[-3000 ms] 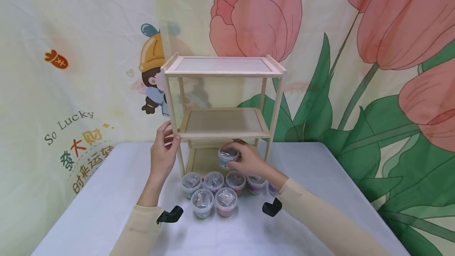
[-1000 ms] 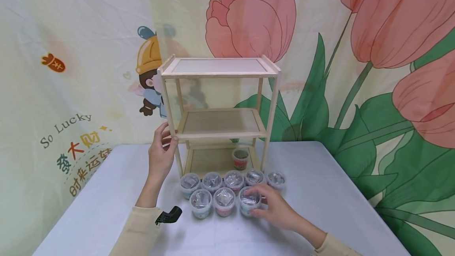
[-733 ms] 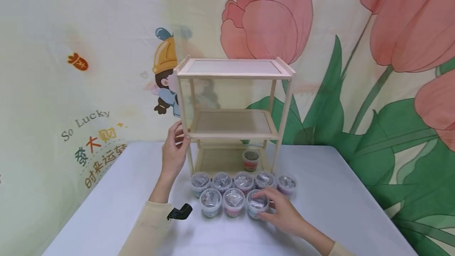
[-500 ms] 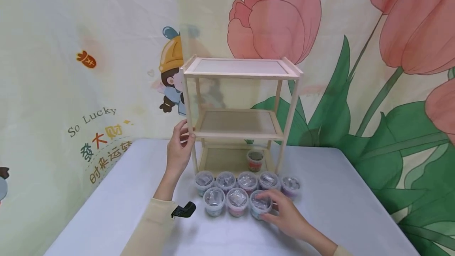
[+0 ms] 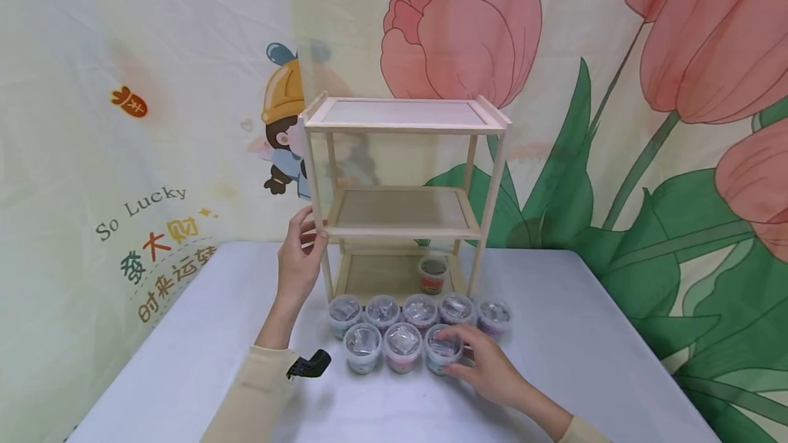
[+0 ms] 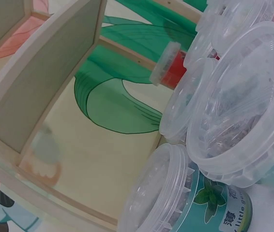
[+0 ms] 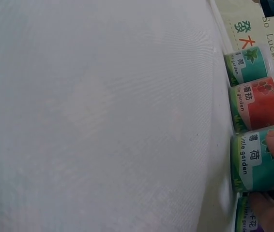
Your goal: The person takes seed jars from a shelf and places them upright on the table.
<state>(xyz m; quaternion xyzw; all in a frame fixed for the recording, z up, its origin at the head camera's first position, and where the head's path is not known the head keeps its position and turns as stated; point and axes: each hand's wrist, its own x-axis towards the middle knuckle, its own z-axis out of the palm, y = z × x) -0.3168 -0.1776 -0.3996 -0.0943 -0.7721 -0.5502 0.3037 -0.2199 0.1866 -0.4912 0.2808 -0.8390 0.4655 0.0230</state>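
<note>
My left hand [image 5: 298,262] grips the left front post of a small three-tier wooden shelf rack [image 5: 400,232], level with its middle shelf. At the right end of the front row, my right hand [image 5: 492,368] holds a plastic tub [image 5: 436,361] with thumb and fingers round its side. Its teal label reads "little garden" in the right wrist view, where the thumb lies on the label. Beside it stand a red-labelled tub [image 7: 260,104] and another teal one [image 7: 248,66]. All these tubs are upright with clear lids.
Several more tubs [image 5: 421,312] form a back row along the rack's front edge. On the bottom shelf, towards the right, sits a red-labelled tub [image 5: 433,280]. A white cloth covers the table [image 5: 572,340]; a printed curtain [image 5: 203,33] hangs behind.
Three seconds ago my right hand held a teal tub at the bottom shelf; it has come down to the front row's right end. Since then that hand stays there, and the left keeps its grip.
</note>
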